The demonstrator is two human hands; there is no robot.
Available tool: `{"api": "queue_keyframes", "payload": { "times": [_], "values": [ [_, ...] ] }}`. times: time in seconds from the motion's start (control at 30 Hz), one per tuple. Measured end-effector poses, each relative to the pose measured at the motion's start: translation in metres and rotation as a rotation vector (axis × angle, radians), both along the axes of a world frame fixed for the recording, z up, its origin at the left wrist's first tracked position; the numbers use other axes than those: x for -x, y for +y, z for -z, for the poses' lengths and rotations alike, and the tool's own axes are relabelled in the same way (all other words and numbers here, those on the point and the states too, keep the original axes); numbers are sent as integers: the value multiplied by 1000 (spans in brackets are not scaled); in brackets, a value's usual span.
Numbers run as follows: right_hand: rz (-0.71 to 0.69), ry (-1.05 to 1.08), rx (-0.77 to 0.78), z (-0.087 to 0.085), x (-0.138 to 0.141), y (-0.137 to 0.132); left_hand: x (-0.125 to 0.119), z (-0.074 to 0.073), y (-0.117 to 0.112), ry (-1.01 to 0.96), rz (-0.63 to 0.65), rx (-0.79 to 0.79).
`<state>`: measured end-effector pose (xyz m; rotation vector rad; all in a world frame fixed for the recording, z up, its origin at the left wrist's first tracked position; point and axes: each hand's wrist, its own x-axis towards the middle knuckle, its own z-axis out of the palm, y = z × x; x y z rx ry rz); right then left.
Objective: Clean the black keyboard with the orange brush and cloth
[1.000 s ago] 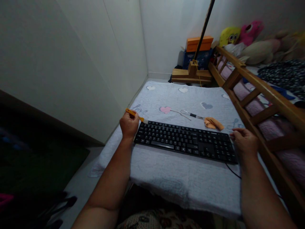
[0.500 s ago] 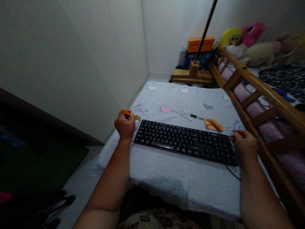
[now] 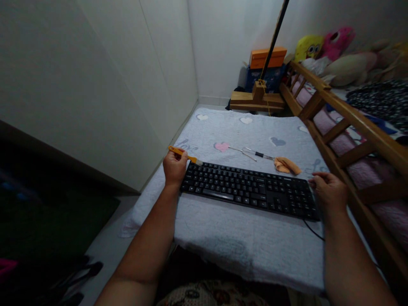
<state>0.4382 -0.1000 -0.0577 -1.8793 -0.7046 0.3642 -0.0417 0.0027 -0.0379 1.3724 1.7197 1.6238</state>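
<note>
A black keyboard [image 3: 236, 185] lies on the cloth-covered table in front of me, its cable leaving near the lower right corner. My left hand [image 3: 174, 168] is closed around a small brush with a yellow handle [image 3: 192, 159]; its pale bristles are over the keyboard's upper left corner. My right hand [image 3: 330, 191] is at the keyboard's right end, with curled fingers against the edge; part of that grip is hidden. Beyond the keyboard lie a thin metal tool with a black grip [image 3: 259, 154] and a folded orange cloth [image 3: 286, 165].
A pale cloth with hearts [image 3: 219, 225] covers the table. A wooden bed rail [image 3: 344, 110] runs close along the right, and a white panel [image 3: 134, 93] stands on the left. Behind are a wooden stand [image 3: 256, 100] with a dark pole and an orange box [image 3: 267, 58].
My left hand has moved right with the brush, bringing the bristles from beside the keyboard's left corner onto its top left keys. My right hand stays at the right end.
</note>
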Motion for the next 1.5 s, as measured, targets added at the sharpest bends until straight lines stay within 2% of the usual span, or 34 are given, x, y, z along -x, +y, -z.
{"api": "queue_keyframes", "payload": {
  "times": [0.17, 0.3, 0.4, 0.5, 0.6, 0.8, 1.13, 1.5],
  "values": [
    [4, -16, 17, -4, 2, 0, 8, -10, -5, 248, -201, 12],
    [-3, 5, 13, -3, 1, 1, 8, -16, -8, 242, -243, -27],
    [-4, 19, 6, -3, 2, 0, 0, -15, -8, 94, -150, -66],
    [2, 7, 23, -6, 4, 0, -12, -12, -8, -78, 44, -64],
    [0, -6, 31, -9, 5, 0, -23, -10, -11, -155, 183, -29],
    [-8, -12, 37, -9, 5, 0, -35, -6, -17, -197, 296, 40],
    [-21, -15, 16, 1, -2, 0, -36, -3, -11, -71, 222, 60],
    [-34, -13, 8, 7, -8, 0, -9, -9, -8, 146, 56, 27]
  ]
}}
